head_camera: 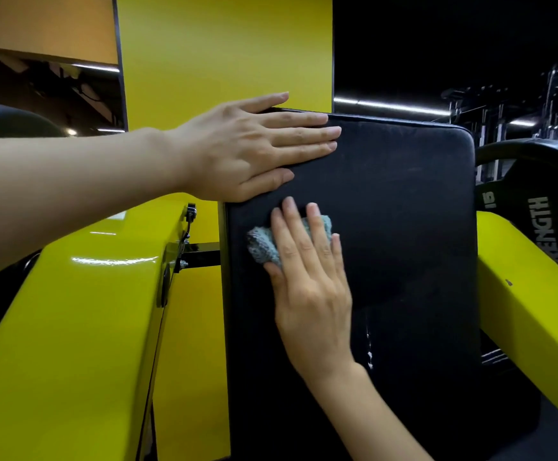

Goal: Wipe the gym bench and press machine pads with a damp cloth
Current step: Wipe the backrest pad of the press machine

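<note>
As left hand (237,151) lies flat, right hand (310,291) presses cloth (261,247) — bunched, blue-grey — onto pad (404,227).

cloth (262,249) mostly under fingers (284,227), pad (404,244) — lower end cut off

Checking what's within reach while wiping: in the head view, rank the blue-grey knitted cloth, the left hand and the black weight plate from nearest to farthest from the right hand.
1. Blue-grey knitted cloth: under the right hand, on the black padded backrest.
2. Left hand: flat on the backrest's upper left corner, just above.
3. Black weight plate: beyond the backrest's right edge.
</note>
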Demonstrator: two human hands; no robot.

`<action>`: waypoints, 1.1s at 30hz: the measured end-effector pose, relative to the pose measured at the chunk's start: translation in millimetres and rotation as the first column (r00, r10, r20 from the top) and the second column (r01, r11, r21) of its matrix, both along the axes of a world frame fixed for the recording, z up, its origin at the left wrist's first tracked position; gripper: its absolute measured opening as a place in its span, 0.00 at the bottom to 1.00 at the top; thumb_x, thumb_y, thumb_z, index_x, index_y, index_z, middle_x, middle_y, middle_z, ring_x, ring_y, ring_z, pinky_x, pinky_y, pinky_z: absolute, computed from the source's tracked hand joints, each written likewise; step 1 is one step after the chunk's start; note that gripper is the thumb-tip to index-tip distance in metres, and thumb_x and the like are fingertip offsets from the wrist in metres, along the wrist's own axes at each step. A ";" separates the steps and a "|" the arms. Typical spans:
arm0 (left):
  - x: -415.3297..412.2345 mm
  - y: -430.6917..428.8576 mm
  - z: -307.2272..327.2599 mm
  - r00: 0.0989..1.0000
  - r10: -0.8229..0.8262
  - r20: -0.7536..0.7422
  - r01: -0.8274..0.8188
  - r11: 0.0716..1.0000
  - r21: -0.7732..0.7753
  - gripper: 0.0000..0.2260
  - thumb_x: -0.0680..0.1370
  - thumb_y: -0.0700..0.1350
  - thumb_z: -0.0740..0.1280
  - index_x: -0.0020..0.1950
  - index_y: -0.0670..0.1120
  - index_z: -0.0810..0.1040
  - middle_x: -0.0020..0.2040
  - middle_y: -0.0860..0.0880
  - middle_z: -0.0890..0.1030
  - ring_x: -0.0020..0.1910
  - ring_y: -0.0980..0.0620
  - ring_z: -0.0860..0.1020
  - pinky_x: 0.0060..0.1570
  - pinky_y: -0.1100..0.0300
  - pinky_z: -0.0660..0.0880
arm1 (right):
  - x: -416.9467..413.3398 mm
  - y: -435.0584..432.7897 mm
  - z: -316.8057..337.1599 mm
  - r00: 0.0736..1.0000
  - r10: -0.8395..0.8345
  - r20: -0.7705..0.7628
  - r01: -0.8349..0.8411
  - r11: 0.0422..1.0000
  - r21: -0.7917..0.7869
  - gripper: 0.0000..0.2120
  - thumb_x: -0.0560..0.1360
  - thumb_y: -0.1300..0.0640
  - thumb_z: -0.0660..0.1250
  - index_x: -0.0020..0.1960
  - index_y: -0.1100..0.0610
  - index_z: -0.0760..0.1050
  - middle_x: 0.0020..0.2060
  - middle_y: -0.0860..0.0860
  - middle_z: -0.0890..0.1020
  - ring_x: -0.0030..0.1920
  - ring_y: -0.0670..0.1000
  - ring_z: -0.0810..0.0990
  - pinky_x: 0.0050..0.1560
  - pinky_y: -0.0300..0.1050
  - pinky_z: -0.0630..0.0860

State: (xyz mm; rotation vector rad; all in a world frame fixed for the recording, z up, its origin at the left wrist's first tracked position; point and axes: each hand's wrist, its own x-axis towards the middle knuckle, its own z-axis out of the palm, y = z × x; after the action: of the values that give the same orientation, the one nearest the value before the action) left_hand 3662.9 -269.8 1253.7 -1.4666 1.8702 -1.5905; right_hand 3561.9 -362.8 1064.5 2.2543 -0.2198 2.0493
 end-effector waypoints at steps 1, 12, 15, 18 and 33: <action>-0.7 -1.2 1.9 0.999 -0.037 0.027 0.037 0.999 0.022 0.27 0.83 0.55 0.43 0.81 0.49 0.57 0.81 0.50 0.55 0.81 0.51 0.51 0.78 0.45 0.47 | -3.9 -7.6 1.2 1.000 -0.009 0.003 0.009 1.000 0.010 0.22 0.84 0.52 0.54 0.76 0.56 0.65 0.77 0.51 0.65 0.79 0.51 0.56 0.78 0.52 0.55; -7.9 -6.3 -5.1 0.999 -0.012 0.041 0.012 1.000 -0.020 0.26 0.84 0.53 0.44 0.81 0.47 0.53 0.81 0.49 0.53 0.81 0.50 0.49 0.78 0.50 0.43 | -14.6 -43.0 2.4 0.975 -0.021 0.220 -0.047 0.953 0.299 0.23 0.84 0.52 0.52 0.77 0.60 0.63 0.77 0.52 0.64 0.80 0.52 0.54 0.78 0.57 0.57; -8.8 -9.5 -7.6 0.998 -0.032 0.057 0.034 0.999 -0.029 0.27 0.83 0.53 0.45 0.81 0.45 0.54 0.81 0.48 0.53 0.80 0.49 0.50 0.77 0.51 0.44 | -2.0 -13.3 -10.5 0.985 -0.006 0.170 -0.030 0.978 0.208 0.22 0.85 0.52 0.52 0.76 0.60 0.66 0.76 0.53 0.66 0.79 0.54 0.56 0.75 0.59 0.62; -12.1 -15.6 -14.0 0.998 -0.030 0.047 0.033 0.998 -0.056 0.28 0.82 0.52 0.46 0.80 0.42 0.56 0.81 0.44 0.55 0.80 0.47 0.52 0.77 0.50 0.45 | 4.6 6.8 -28.6 0.997 0.033 0.068 -0.038 0.997 0.068 0.21 0.85 0.52 0.52 0.76 0.57 0.65 0.76 0.51 0.66 0.79 0.53 0.58 0.77 0.55 0.58; -24.5 -27.4 -39.7 1.000 -0.020 0.012 0.021 0.993 -0.112 0.27 0.83 0.51 0.47 0.80 0.40 0.57 0.81 0.43 0.55 0.80 0.46 0.53 0.77 0.47 0.49 | -47.8 -90.1 -23.6 0.999 -0.022 0.043 0.019 0.998 0.059 0.22 0.86 0.52 0.50 0.76 0.58 0.65 0.76 0.52 0.66 0.79 0.53 0.58 0.79 0.52 0.53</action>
State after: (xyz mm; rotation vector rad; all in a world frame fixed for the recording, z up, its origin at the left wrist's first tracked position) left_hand 3638.4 -297.2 1214.0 -1.4851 1.8224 -1.7360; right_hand 3514.1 -452.9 1040.9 2.2317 -0.3092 2.1109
